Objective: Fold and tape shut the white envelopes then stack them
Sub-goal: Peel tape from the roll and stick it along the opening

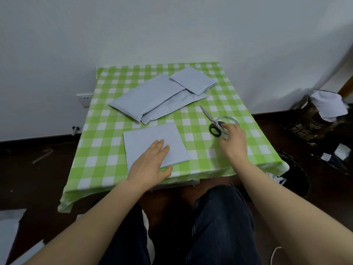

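Observation:
A folded white envelope (pixel 150 138) lies near the front of the green checked table (pixel 107 119). My left hand (pixel 150 165) presses flat on its near part, fingers straight. To the right, my right hand (pixel 233 140) curls its fingers round a clear roll of tape (pixel 229 121) that sits on the cloth. Black-handled scissors (pixel 211 121) lie just left of the roll, touching it. Further back lie long unfolded white envelopes (pixel 152 98), overlapping, and a smaller folded stack (pixel 193 80) rests on their far right end.
The table stands against a white wall. On the floor to the right are a dark bin with a white bag (pixel 317 115) and dark bags (pixel 332 153). White sheets (pixel 9 222) lie on the floor at the lower left. My legs are under the table's front edge.

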The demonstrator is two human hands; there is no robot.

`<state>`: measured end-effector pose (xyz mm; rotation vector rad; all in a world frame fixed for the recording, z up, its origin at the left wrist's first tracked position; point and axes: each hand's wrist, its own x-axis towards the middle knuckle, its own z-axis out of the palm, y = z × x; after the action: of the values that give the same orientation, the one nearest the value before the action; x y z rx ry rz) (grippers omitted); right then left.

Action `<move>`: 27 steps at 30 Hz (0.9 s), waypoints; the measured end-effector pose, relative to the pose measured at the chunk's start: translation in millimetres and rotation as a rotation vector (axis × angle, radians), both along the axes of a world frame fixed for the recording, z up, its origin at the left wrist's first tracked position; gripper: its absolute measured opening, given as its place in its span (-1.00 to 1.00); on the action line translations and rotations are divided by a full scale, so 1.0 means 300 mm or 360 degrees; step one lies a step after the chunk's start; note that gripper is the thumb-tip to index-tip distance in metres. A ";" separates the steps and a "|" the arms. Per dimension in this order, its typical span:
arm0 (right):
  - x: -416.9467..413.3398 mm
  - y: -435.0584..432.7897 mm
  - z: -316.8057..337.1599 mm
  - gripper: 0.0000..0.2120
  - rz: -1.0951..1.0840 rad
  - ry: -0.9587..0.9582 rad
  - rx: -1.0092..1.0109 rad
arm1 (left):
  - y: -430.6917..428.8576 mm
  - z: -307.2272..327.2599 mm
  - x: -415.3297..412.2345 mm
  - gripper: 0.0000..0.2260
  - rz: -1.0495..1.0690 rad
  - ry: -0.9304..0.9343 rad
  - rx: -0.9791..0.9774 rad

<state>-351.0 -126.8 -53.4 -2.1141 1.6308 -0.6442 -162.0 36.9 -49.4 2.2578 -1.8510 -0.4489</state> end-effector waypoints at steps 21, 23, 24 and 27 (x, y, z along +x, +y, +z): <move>0.140 0.115 0.017 -0.63 0.1220 0.0144 0.0463 | -0.022 0.010 -0.012 -0.53 0.0103 -0.0053 0.0008; 0.152 0.107 0.023 -0.81 0.1123 -0.0024 0.0569 | -0.014 0.010 0.005 -0.55 0.0100 0.0034 -0.0048; 0.158 0.103 0.027 -0.83 0.1095 -0.0026 0.0576 | -0.009 0.012 0.017 -0.59 0.0105 0.0068 -0.0091; 0.183 0.102 0.042 -0.84 0.1037 0.0070 0.0492 | 0.018 0.022 0.065 -0.69 0.0245 0.0114 -0.0216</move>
<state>-296.0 -96.1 -40.9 -2.2364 0.8851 -0.1250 -142.4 42.3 -42.9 2.2416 -1.6082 -0.3628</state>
